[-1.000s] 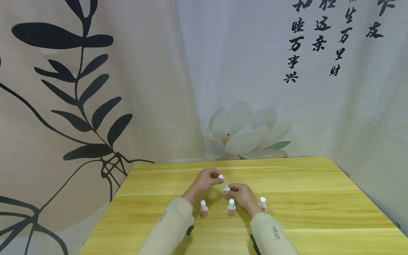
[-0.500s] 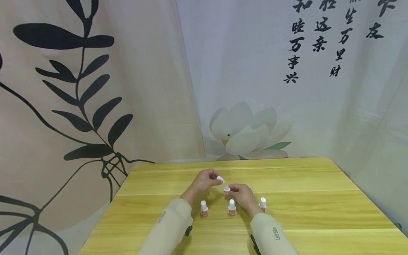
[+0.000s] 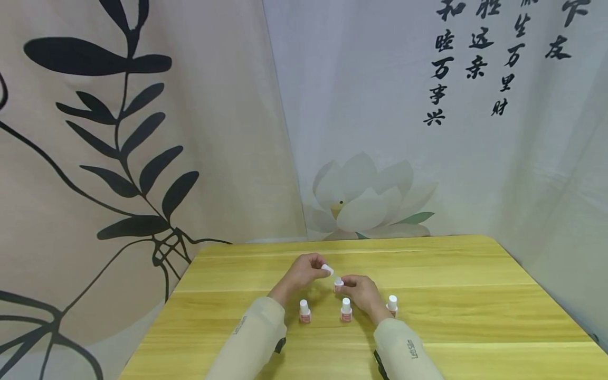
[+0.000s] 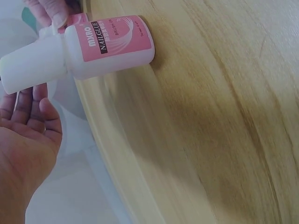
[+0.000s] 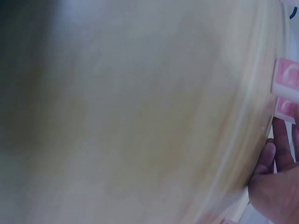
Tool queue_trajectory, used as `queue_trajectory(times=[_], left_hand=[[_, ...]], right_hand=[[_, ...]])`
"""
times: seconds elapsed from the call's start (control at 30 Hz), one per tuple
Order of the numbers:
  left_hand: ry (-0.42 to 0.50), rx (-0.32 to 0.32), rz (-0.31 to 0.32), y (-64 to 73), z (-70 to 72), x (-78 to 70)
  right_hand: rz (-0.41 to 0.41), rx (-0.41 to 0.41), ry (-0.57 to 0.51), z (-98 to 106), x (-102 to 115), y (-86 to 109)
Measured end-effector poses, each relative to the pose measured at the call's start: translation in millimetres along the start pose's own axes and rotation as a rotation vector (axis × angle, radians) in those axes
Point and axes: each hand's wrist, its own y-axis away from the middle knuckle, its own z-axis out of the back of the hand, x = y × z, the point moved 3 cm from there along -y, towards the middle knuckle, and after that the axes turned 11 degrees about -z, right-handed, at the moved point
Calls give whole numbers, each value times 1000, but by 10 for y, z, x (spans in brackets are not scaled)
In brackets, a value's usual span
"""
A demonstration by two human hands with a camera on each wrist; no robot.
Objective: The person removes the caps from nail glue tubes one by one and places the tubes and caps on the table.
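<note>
My left hand (image 3: 302, 270) pinches a white screw cap (image 3: 327, 269) between thumb and fingers, tilted, its lower end pointing toward the bottle mouth. Just right of it, my right hand (image 3: 363, 291) holds a small nail glue bottle (image 3: 338, 285) with a pink label, upright on the table and uncapped. In the left wrist view, a capped nail glue bottle (image 4: 112, 42) with "NAIL GLUE" on its pink label fills the foreground and hides what my left fingertips (image 4: 39, 93) grip. Two pink-labelled bottles show at the edge of the right wrist view, beside my right fingers (image 5: 280, 144).
Nearer to me on the wooden table (image 3: 475, 295) stand three capped bottles in a row: a left one (image 3: 305, 312), a middle one (image 3: 346, 310) and a right one (image 3: 391, 303), partly behind my right wrist. A printed curtain (image 3: 237, 132) hangs behind the table's far edge.
The cap in my left hand has tipped over further and come slightly down and left, close to the bottle mouth. My right hand keeps the bottle in the same place.
</note>
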Motion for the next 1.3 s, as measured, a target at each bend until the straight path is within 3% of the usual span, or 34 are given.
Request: queue_trajectory(times=[1.3], left_hand=[[-15,32,-1,58,58,15]], right_hand=[[18,17,-21,12,-2,29]])
